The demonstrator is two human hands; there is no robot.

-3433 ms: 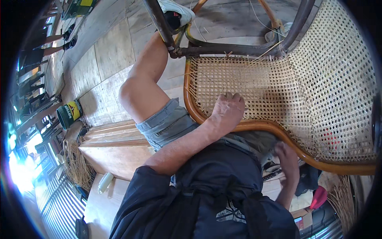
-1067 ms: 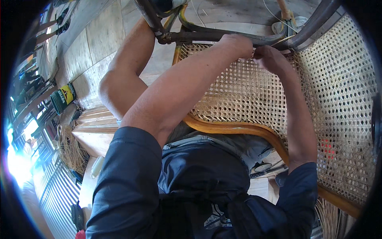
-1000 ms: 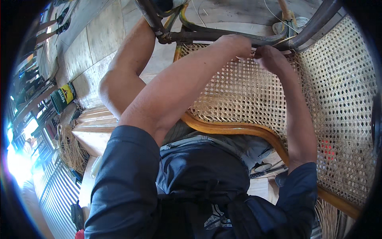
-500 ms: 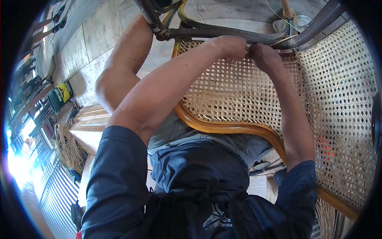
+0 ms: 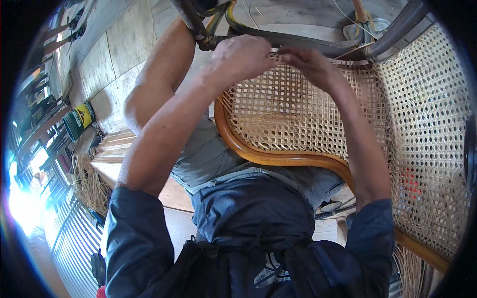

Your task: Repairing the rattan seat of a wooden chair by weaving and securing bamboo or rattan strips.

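Note:
Across my lap lies a chair or bench frame with a woven cane panel, edged on my side by a curved, glossy wooden rail. My left hand is closed at the panel's far edge, back of the hand up. Its fingertips meet those of my right hand, whose fingers are bent and pinched together just beside it. What they pinch is too small to make out. Right behind both hands runs a dark frame bar. A second cane panel rises on the right, joined to the first.
To the left are a green bucket with a yellow label, a bundle of dry fibre strands and some wooden slats. More loose strands hang at the lower right. My bare leg stands beside the frame.
Both hands have moved left along the panel's far edge, the left one further. The left forearm has swung left, uncovering more of the cane. A small gap shows between the hands.

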